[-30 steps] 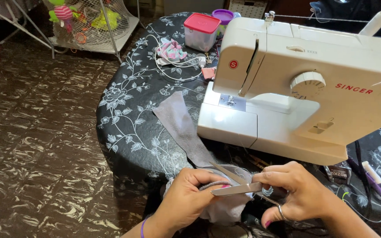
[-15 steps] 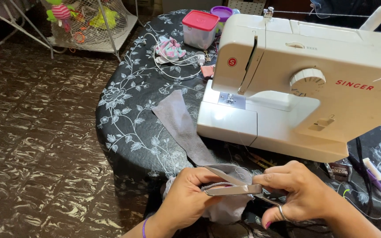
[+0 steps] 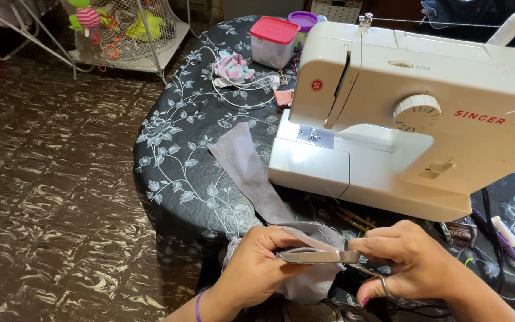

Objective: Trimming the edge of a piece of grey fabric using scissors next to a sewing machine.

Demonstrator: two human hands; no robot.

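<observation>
Head view: the left hand (image 3: 257,268) pinches a limp, thin grey fabric strip (image 3: 305,262) at the edge of the black floral-clothed surface (image 3: 174,155); the right hand (image 3: 406,262) grips steel scissors (image 3: 323,256), blades at the fabric. It looks light and floppy, best held taut beside the cut.

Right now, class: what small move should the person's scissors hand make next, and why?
Probably close the scissors: the blades lie open across the grey fabric strip, which the left hand pinches by the blades, while the right hand has fingers through the handles.
</observation>
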